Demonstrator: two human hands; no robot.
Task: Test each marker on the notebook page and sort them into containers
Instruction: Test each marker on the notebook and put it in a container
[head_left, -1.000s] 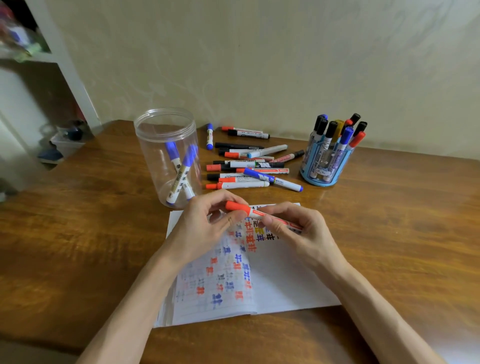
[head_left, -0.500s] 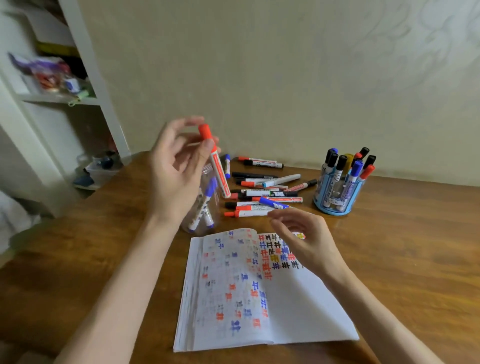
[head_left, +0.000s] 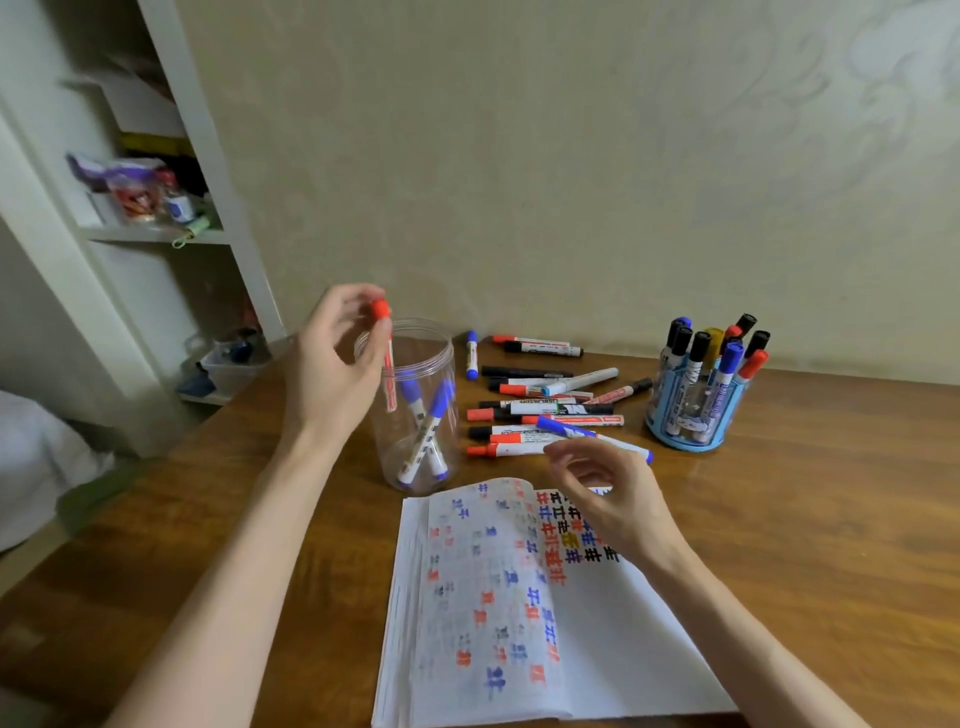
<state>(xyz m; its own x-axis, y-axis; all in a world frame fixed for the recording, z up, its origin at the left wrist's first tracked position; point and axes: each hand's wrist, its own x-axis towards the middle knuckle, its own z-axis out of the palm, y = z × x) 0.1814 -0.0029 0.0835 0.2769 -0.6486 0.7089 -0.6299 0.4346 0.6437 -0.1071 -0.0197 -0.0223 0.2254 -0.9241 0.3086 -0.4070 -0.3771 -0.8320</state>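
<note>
Lying nearest on the glossy wooden table (head_left: 810, 519), an open paper notebook (head_left: 519, 613) carries rows of red, blue and black test marks. Over its top edge the right hand (head_left: 613, 499) hovers, fingers loosely curled, empty. Further back, the left hand (head_left: 332, 364) pinches a slim red marker (head_left: 388, 364) near its cap. The marker's long axis is near vertical, cap up, lower end inside the mouth of a clear round plastic jar (head_left: 415, 467) holding two blue markers (head_left: 423, 431). Beyond lie loose markers (head_left: 545, 408) and a round blue holder (head_left: 688, 434) of upright markers.
</note>
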